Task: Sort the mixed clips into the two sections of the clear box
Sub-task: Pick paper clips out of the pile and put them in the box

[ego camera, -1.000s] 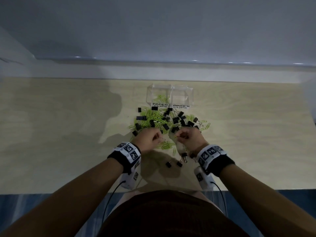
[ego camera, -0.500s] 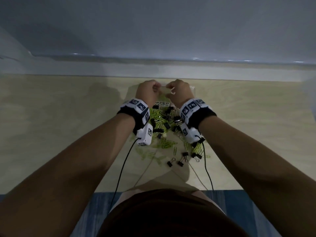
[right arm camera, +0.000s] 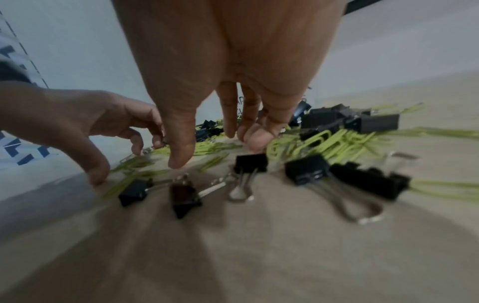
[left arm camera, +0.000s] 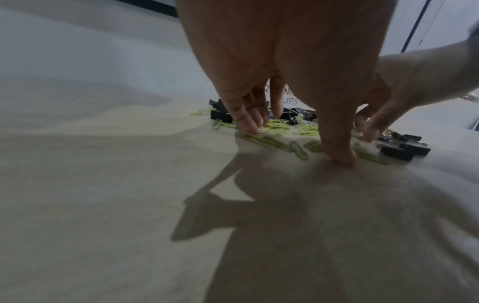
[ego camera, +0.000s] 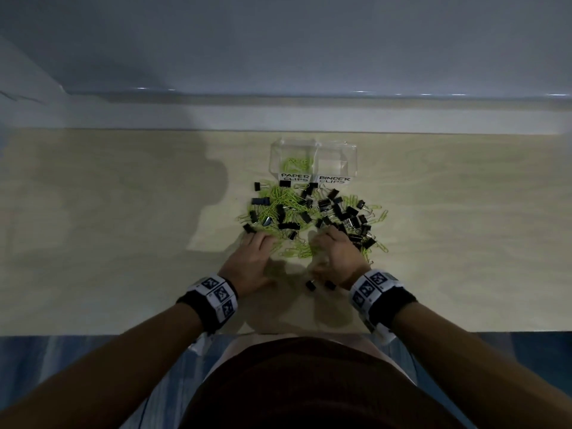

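The clear box (ego camera: 313, 150) stands at the back of the table. Its left section, labelled PAPER CLIPS, holds green paper clips (ego camera: 295, 164); its right section, labelled BINDER CLIPS (ego camera: 335, 180), looks empty. In front of it lies the mixed pile (ego camera: 309, 212) of green paper clips and black binder clips. My left hand (ego camera: 258, 252) reaches down at the pile's near left edge, its fingertips (left arm camera: 250, 128) on green paper clips (left arm camera: 274, 128) and its thumb on the table. My right hand (right arm camera: 217, 152) hovers with spread fingers over small binder clips (right arm camera: 250, 164) and holds nothing.
The pale wooden table (ego camera: 123, 227) ends at a wall behind the box. Two stray binder clips (ego camera: 310, 284) lie near my right wrist. More binder clips (right arm camera: 370, 182) and paper clips lie to the right of my right hand.
Half a second ago both hands were together over the box at the back. They have since drawn back to the near edge of the pile and spread their fingers.
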